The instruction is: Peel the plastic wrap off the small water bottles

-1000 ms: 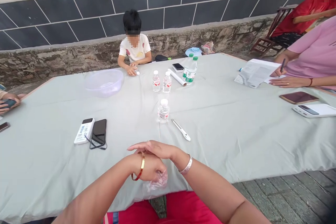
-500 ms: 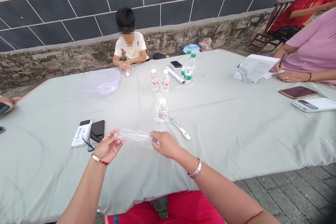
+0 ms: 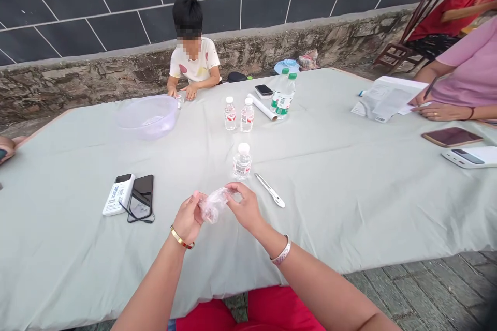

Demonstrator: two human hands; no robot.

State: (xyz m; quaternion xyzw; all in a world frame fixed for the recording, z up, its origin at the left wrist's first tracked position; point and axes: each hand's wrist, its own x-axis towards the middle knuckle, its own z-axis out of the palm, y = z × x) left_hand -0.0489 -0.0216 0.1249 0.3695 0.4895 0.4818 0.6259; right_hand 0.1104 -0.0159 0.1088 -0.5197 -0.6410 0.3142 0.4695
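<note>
A crumpled piece of clear plastic film (image 3: 213, 205) is bunched between my two hands above the near side of the table. My left hand (image 3: 190, 214) grips its left end, and my right hand (image 3: 244, 207) pinches its upper right end. Just beyond the hands stands a small water bottle (image 3: 243, 163) with a white cap, upright. A white utility knife (image 3: 269, 190) lies to the right of the bottle, apart from my right hand. Left of my left hand lie a white power bank (image 3: 119, 195) and a dark phone (image 3: 141, 197) with a strap.
Two small bottles (image 3: 238, 115), a white roll (image 3: 262, 107) and green-capped bottles (image 3: 285, 98) stand or lie farther back. A purple translucent basin (image 3: 147, 119) is at the back left. Across sits a person (image 3: 194, 62) handling a bottle. Another person (image 3: 466, 62) writes on papers (image 3: 388, 95) at right.
The film was stretched out between my hands and is now bunched up. My left hand has moved right, closer to my right hand. The person opposite has shifted their bottle left, towards the basin.
</note>
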